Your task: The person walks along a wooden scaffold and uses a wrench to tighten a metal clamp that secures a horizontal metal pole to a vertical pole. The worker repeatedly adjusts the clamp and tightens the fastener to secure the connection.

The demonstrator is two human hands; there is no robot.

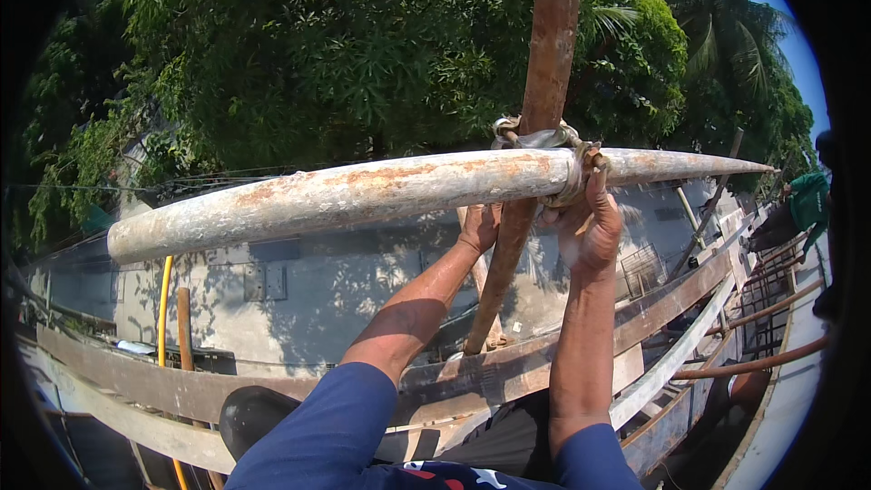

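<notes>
A long whitish pole [363, 183] with peeling brown patches runs across the view in front of me. It crosses a brown upright pole [551, 36], and a twisted tie strap [575, 172] binds the two at the crossing. My right hand [590, 231] is at the strap from below, its thumb and fingers closed on the twisted end just right of the upright. My left hand [481, 227] reaches under the whitish pole, close to the upright's left side. Its fingers are mostly hidden behind the poles.
Below me, wooden planks [263, 392] edge a raised work place above a paved ground [363, 290]. A yellow hose [165, 308] hangs at the left. Steel bars [767, 358] lie at the right, near a person in a green sleeve [807, 201]. Trees [345, 54] stand beyond.
</notes>
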